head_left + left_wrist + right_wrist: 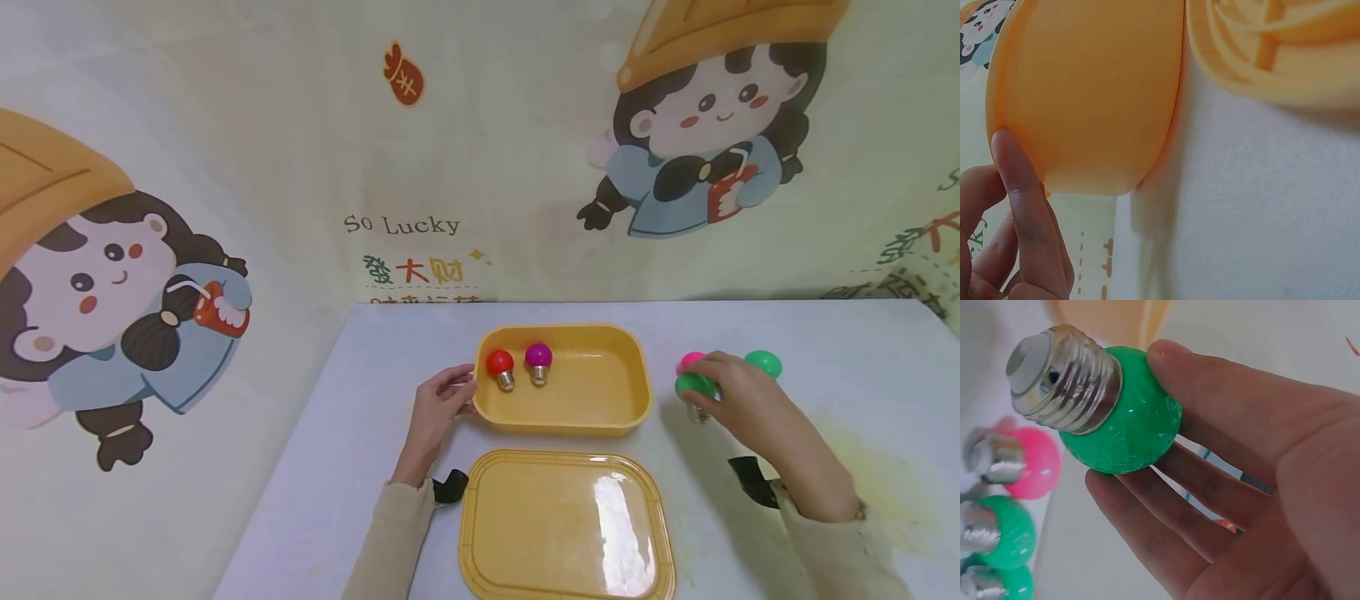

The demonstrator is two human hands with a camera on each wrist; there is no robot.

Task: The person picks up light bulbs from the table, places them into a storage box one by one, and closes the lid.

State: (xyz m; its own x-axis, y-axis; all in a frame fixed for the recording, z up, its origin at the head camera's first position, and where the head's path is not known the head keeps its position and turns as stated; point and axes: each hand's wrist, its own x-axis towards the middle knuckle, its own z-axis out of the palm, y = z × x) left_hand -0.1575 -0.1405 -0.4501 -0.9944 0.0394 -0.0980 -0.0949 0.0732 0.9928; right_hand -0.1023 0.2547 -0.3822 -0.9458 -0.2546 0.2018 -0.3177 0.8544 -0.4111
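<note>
My right hand (738, 396) pinches a green light bulb (1125, 419) by its globe between thumb and fingers, its silver screw base turned away from the palm. Beyond that hand lie a pink bulb (1038, 462) and two more green bulbs, one green bulb (1010, 531) nearest the pink one. My left hand (442, 412) touches the left end of a yellow plastic box (562, 429), its fingertips (1007, 140) at the outer wall by the rim. Inside the box, on its left side, lie a red bulb (500, 364) and a purple bulb (538, 357).
A yellow lid (540, 525) lies flat on the white table (360, 433), in front of the box and close to it. Behind the table rises a cartoon-printed cloth backdrop (510, 208).
</note>
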